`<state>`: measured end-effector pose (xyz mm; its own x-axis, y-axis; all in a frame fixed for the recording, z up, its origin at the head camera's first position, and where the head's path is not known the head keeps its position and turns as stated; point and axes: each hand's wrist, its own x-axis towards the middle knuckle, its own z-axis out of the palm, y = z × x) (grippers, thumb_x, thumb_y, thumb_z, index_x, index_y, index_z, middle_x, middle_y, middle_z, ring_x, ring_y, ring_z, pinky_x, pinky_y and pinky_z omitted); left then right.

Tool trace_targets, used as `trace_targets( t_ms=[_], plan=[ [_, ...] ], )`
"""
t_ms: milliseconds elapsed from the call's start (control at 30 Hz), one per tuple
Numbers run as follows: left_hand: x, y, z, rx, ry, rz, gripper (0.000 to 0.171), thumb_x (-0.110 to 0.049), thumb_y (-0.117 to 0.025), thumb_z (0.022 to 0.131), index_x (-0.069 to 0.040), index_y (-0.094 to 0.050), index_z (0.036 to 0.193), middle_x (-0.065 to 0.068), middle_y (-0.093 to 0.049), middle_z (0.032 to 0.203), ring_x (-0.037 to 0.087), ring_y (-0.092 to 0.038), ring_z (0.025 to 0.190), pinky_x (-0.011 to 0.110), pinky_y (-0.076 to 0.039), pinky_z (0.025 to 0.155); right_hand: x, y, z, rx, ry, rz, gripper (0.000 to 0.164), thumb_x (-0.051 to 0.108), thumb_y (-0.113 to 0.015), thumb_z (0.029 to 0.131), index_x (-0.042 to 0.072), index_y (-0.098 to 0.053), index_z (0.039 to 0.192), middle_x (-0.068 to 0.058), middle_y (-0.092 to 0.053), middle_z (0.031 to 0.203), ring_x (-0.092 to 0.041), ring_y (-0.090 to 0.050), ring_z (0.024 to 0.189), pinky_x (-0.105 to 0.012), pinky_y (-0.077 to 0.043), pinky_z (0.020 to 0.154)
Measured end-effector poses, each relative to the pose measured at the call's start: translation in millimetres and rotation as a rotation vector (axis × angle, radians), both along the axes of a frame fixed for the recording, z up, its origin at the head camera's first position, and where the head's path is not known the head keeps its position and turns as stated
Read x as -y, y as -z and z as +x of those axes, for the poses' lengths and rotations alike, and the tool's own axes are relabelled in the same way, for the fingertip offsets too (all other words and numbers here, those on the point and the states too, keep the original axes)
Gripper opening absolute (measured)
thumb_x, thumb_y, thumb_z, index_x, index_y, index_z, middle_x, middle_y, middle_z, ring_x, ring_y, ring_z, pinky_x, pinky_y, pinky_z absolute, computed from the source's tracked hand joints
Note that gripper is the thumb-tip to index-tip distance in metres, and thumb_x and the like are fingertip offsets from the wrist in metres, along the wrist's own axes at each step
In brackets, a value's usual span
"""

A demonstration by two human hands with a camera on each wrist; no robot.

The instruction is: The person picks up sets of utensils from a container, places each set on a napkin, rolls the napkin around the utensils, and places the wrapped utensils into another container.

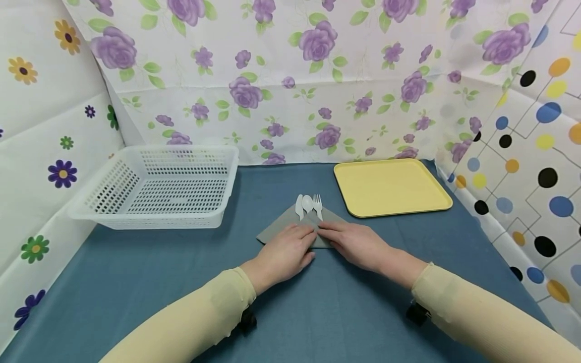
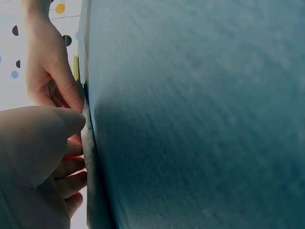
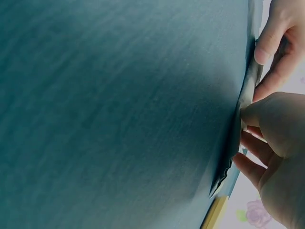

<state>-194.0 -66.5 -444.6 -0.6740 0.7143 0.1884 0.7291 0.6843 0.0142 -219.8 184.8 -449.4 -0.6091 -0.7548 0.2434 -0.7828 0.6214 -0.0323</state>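
A grey napkin, folded over, lies on the blue tablecloth in the middle of the head view. Out of its fold stick the tops of a white knife, a white spoon and a white fork, side by side; their lower parts are covered. My left hand rests on the napkin from the left, fingers fairly straight. From the right, my right hand touches the flap over the cutlery with extended fingers. Both wrist views show the thumbs by the napkin's near edge.
A white perforated plastic basket stands at the back left. At the back right lies a yellow tray. Flowered sheeting hangs behind the table, and dotted sheeting hangs on the right.
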Motion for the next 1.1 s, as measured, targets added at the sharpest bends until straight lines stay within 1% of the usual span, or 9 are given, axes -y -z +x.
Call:
trace_targets(
  t_ms=[167,333,500,633,733,833,900,1000,1100],
  plan=[
    [-1,-0.6,2.4,0.016,0.01,-0.012,0.057,-0.037,-0.068,0.112,-0.002,-0.06,0.156,0.018,-0.059,0.159,0.032,-0.054,0.15,0.049,-0.038,0.127,-8,0.3,5.9,-0.01,0.012,0.026,0.044,0.012,-0.075,0.107,0.009,-0.069,0.151,-0.01,-0.063,0.157,-0.029,-0.07,0.132,-0.047,-0.061,0.102],
    [-2,-1.7,3.9,0.015,0.017,-0.007,0.055,-0.039,-0.069,0.112,-0.005,-0.062,0.155,0.019,-0.058,0.158,0.034,-0.054,0.149,0.05,-0.038,0.128,-18,-1.5,13.4,-0.006,0.001,0.037,0.043,0.012,-0.074,0.108,0.008,-0.069,0.15,-0.011,-0.064,0.156,-0.029,-0.068,0.134,-0.047,-0.06,0.103],
    [-4,-2.1,3.7,-0.008,0.019,-0.014,0.052,-0.041,-0.07,0.111,-0.008,-0.065,0.151,0.019,-0.06,0.155,0.034,-0.056,0.146,0.049,-0.04,0.125,-29,-0.3,16.7,0.038,-0.005,0.031,0.041,0.013,-0.073,0.109,0.007,-0.07,0.149,-0.012,-0.065,0.154,-0.03,-0.066,0.138,-0.049,-0.058,0.107],
    [-4,-2.3,2.9,-0.029,0.026,-0.009,0.05,-0.041,-0.071,0.111,-0.009,-0.067,0.149,0.019,-0.062,0.153,0.035,-0.059,0.143,0.05,-0.042,0.124,-37,0.9,17.4,0.063,-0.005,0.036,0.041,0.019,-0.073,0.11,0.008,-0.07,0.149,-0.012,-0.065,0.154,-0.031,-0.064,0.14,-0.051,-0.056,0.11],
    [-5,-2.0,2.5,-0.04,0.025,-0.006,0.048,-0.041,-0.071,0.11,-0.01,-0.068,0.147,0.019,-0.063,0.151,0.035,-0.06,0.141,0.049,-0.043,0.123,-40,0.9,17.4,0.064,0.008,0.019,0.04,0.026,-0.073,0.11,0.01,-0.072,0.147,-0.012,-0.066,0.152,-0.032,-0.065,0.138,-0.052,-0.055,0.111],
    [-5,-2.2,1.9,-0.044,0.026,-0.003,0.048,-0.041,-0.072,0.11,-0.01,-0.069,0.146,0.018,-0.064,0.149,0.034,-0.061,0.14,0.049,-0.043,0.123,-38,-0.6,17.7,0.071,0.051,-0.023,0.034,0.029,-0.074,0.109,0.012,-0.078,0.139,-0.011,-0.071,0.143,-0.031,-0.07,0.128,-0.052,-0.057,0.107],
    [-6,-2.5,1.3,-0.044,0.028,-0.002,0.047,-0.041,-0.072,0.11,-0.01,-0.069,0.145,0.017,-0.065,0.148,0.033,-0.061,0.138,0.049,-0.043,0.123,-35,-2.5,17.8,0.084,0.098,-0.063,0.027,0.028,-0.075,0.108,0.013,-0.082,0.13,-0.009,-0.074,0.133,-0.029,-0.073,0.118,-0.051,-0.059,0.102],
    [-7,-3.1,0.5,-0.046,0.028,-0.002,0.046,-0.041,-0.072,0.11,-0.01,-0.069,0.145,0.016,-0.065,0.146,0.033,-0.062,0.136,0.049,-0.044,0.122,-26,-6.2,16.9,0.103,0.193,-0.12,0.015,0.024,-0.078,0.106,0.015,-0.086,0.115,-0.006,-0.076,0.117,-0.026,-0.073,0.104,-0.05,-0.061,0.094],
    [-8,-3.2,0.6,-0.051,0.025,-0.006,0.046,-0.041,-0.072,0.11,-0.01,-0.07,0.145,0.015,-0.066,0.145,0.033,-0.063,0.135,0.048,-0.044,0.122,-17,-9.1,14.5,0.13,0.306,-0.15,0.009,0.025,-0.081,0.104,0.016,-0.085,0.103,-0.004,-0.074,0.107,-0.025,-0.071,0.097,-0.054,-0.058,0.091]
  ],
)
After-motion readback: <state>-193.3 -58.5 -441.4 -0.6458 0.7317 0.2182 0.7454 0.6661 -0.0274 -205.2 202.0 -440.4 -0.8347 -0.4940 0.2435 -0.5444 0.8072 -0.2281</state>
